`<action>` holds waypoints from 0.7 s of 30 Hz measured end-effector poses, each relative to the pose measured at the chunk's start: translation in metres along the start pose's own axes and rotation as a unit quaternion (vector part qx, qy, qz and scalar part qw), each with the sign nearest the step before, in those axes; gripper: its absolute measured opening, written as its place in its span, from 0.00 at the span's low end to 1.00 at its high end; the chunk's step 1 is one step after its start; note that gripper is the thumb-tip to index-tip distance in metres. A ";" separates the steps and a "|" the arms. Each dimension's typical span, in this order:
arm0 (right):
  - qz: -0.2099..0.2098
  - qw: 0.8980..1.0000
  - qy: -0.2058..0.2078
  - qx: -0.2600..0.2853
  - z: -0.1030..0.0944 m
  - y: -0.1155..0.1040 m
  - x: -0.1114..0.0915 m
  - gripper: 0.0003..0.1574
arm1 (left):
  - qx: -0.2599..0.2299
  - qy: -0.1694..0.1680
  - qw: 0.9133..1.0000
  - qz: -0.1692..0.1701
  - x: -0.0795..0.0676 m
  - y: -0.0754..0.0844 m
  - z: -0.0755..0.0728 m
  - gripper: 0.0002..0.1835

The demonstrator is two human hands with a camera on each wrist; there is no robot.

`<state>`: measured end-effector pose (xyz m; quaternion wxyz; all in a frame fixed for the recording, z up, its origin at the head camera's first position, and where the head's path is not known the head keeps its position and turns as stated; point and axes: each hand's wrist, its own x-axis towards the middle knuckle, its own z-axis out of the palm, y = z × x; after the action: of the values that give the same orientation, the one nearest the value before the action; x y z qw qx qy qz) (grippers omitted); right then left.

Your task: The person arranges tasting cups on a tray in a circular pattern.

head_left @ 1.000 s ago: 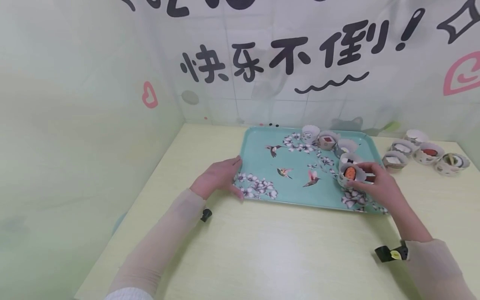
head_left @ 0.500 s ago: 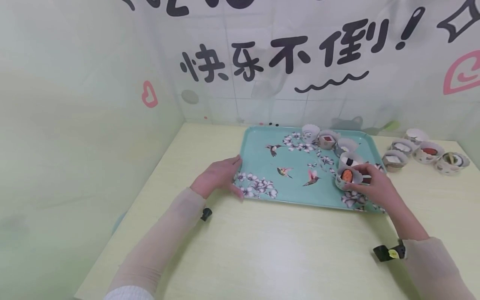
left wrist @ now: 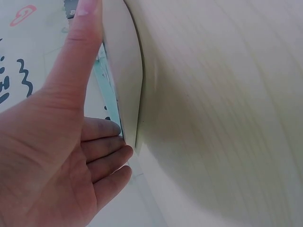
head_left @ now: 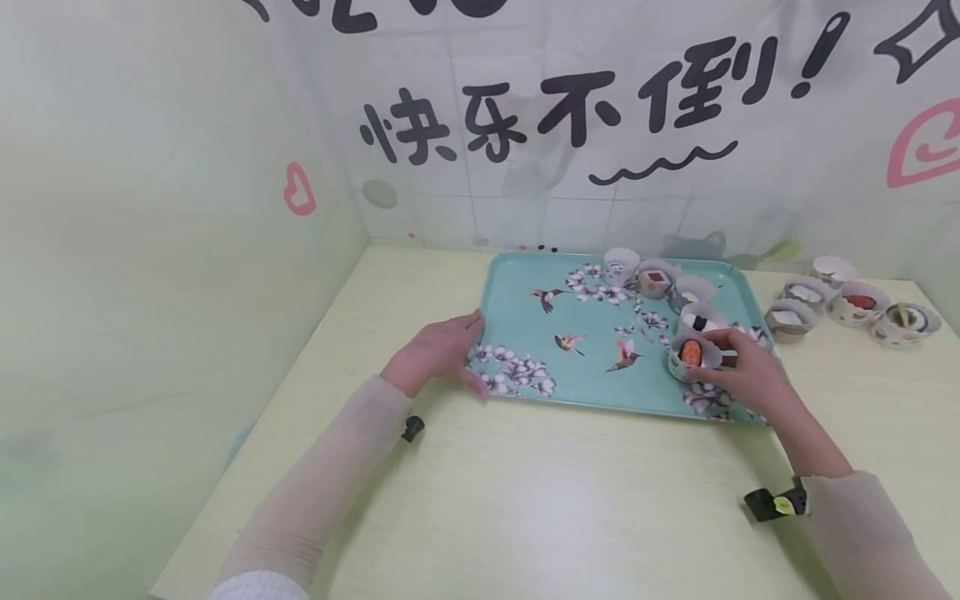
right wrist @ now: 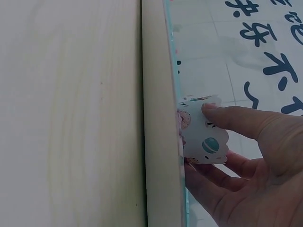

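Observation:
My right hand grips a scalloped paper baking cup holding an orange-topped piece like sushi, at the right part of the turquoise tray. In the right wrist view the thumb presses the patterned wall of this cup and the fingers lie on its other side. Directly behind stands a second cup with a white piece banded in black. Several more, including a cup with a red-topped piece, curve toward the tray's back. My left hand rests against the tray's left edge, its fingers relaxed in the left wrist view.
To the tray's right, several filled paper cups stand close together, one with a red topping and one with a green-and-white filling. A printed curtain hangs behind the pale wooden table.
My right hand has moved slightly left with the orange-topped cup, shifting it along the tray beside the banded one. The left hand and the other cups look unmoved.

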<state>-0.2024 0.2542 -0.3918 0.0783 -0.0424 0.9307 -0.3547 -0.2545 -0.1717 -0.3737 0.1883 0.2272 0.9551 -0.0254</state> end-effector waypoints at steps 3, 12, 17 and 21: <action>-0.002 1.000 -0.002 -0.001 0.000 0.000 0.001 0.46 | 0.002 0.000 1.000 0.000 0.000 0.000 0.000 0.73; -0.011 1.000 -0.006 -0.002 -0.001 0.002 0.002 0.47 | 0.006 0.001 1.000 -0.002 0.001 -0.001 -0.001 0.72; -0.014 1.000 -0.011 0.000 -0.002 0.003 0.002 0.47 | 0.003 0.002 1.000 -0.002 0.002 -0.001 0.000 0.73; -0.012 1.000 -0.020 0.006 -0.004 0.003 0.001 0.47 | 0.000 -0.002 1.000 -0.003 0.002 -0.001 0.000 0.73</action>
<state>-0.2039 0.2586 -0.3911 0.0927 -0.0599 0.9261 -0.3607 -0.2561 -0.1720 -0.3748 0.1901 0.2241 0.9555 -0.0267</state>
